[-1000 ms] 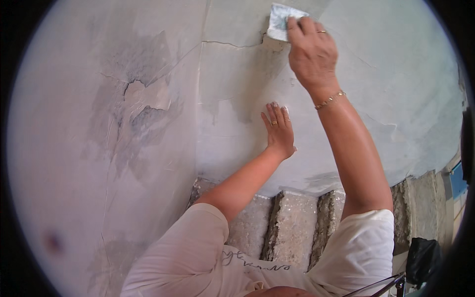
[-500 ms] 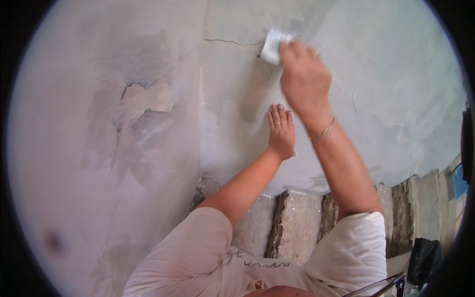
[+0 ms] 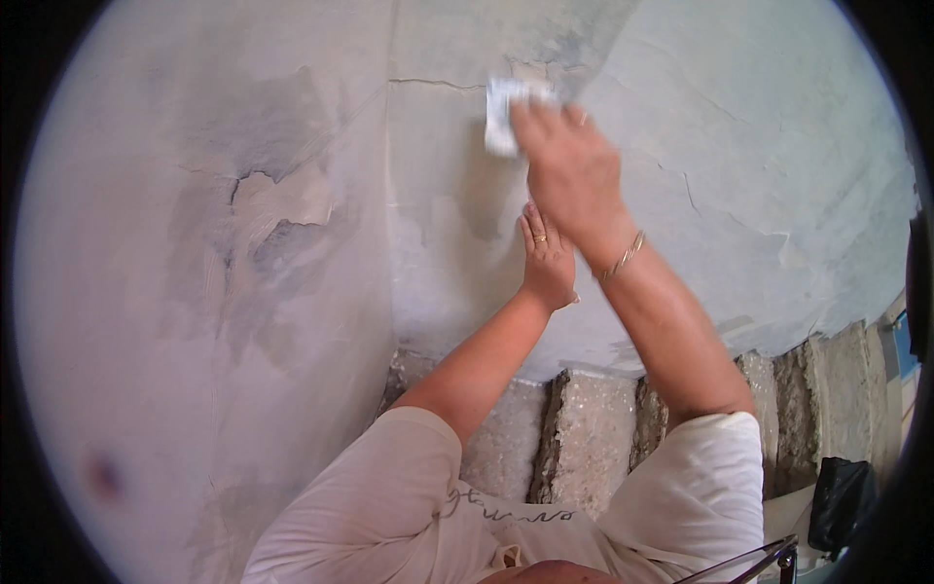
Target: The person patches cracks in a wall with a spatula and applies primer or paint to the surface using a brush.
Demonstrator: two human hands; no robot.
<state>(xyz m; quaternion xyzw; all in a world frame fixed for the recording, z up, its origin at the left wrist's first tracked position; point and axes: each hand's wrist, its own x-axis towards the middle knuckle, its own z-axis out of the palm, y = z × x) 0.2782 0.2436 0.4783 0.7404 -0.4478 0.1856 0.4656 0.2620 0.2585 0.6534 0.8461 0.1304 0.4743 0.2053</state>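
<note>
My right hand (image 3: pixel 576 175), blurred by motion, presses a white rectangular pad (image 3: pixel 500 122) against a grey plastered wall (image 3: pixel 457 292). The fingers are closed over the pad's right side; whether it is a folded sheet or a block I cannot tell. My left hand (image 3: pixel 550 258) lies flat on the wall below it, fingers stretched upward, nothing in it. A thin crack (image 3: pixel 438 83) runs across the plaster to the pad's left. Just above the pad shows a small pale patch (image 3: pixel 530 72).
An adjoining wall face on the left has a rough, broken patch (image 3: pixel 282 200) with dark edges. Several rough concrete steps (image 3: pixel 584 438) run below the plaster. A black bag-like thing (image 3: pixel 842 506) is at the lower right, with a blue object (image 3: pixel 905 346) above it.
My right hand and the pad have moved down and to the left along the wall, uncovering the pale patch. My left hand stays in nearly the same place.
</note>
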